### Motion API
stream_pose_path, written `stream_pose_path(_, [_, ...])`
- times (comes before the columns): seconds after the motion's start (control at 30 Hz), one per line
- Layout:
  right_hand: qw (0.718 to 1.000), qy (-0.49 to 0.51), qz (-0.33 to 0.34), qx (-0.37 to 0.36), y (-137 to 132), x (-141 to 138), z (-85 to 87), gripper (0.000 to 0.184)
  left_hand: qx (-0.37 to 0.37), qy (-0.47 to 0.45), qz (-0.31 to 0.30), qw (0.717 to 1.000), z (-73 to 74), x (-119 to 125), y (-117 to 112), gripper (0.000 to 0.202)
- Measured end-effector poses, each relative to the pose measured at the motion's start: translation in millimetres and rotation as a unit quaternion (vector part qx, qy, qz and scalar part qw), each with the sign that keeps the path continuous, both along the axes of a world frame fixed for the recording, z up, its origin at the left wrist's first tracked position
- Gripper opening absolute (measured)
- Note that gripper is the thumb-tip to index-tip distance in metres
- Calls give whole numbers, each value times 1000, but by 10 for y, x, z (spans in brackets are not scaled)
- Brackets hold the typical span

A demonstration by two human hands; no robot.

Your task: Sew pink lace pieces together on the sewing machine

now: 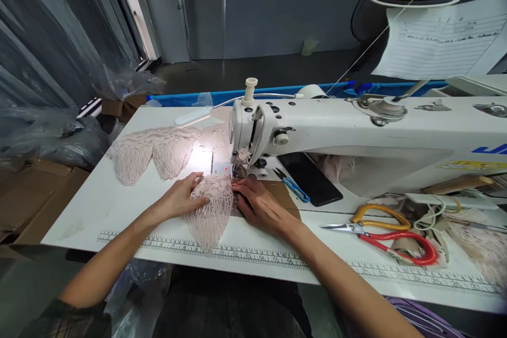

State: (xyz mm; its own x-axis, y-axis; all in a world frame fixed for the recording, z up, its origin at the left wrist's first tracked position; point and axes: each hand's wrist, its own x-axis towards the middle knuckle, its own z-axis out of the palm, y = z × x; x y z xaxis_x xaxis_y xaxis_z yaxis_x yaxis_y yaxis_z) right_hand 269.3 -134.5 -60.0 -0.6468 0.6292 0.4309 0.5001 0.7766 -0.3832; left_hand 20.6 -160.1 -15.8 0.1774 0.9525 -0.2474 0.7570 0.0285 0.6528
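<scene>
A pink lace piece lies on the machine bed, its upper edge at the needle area and its pointed end hanging toward the table's front. My left hand rests on its left side, thumb and forefinger spread apart over the lace. Bent fingers of my right hand pinch the lace's right edge, just before the presser foot. The white sewing machine stands over the work, its lamp lighting the needle plate. More scalloped lace spreads out behind and to the left.
Blue thread snips lie beside a black phone under the machine arm. Scissors with red and orange handles sit at the right among scraps. A printed ruler runs along the front edge. Cardboard boxes stand left of the table.
</scene>
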Motion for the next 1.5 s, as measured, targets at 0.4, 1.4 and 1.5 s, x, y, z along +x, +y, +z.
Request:
stream_pose_path(0.4, [993, -108, -52, 22, 9, -69, -52, 42, 29, 20, 9, 999, -34, 45, -41, 74])
stream_pose_path(1.4, [996, -78, -49, -22, 49, -70, -36, 46, 410, 87, -201, 885, -181, 90, 100, 28])
stream_pose_path(1.5, [988, -132, -82, 6, 24, -143, -8, 45, 430, 103, -272, 854, -276, 112, 170, 34])
